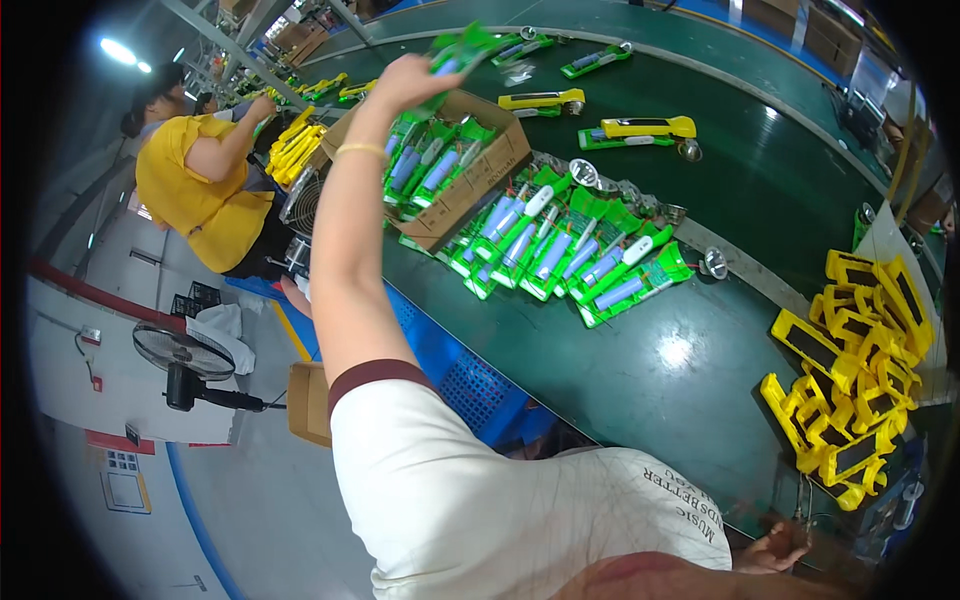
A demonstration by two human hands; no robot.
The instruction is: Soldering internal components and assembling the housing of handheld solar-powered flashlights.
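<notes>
My left hand (405,84) reaches out to the far left, closed on a green lamp housing (462,52) with a blue cylindrical battery in it. It is above a cardboard box (470,192) packed with similar green housings (437,165). A row of green housings (550,250) with blue batteries lies on the bench beside the box, some with round silver lamp heads (584,173) on wires. At the lower right edge, my right hand (775,548) is dim, its fingers curled. Thin metal prongs (804,500) stand close to it; what it holds cannot be made out.
Yellow plastic casings (850,370) with black panels are heaped at the right. Yellow and green lamps (640,130) lie on the green conveyor (730,200). A co-worker in yellow (200,190) works at the far left, near more yellow casings (295,145). A blue crate (480,390) and a fan (183,360) are at left.
</notes>
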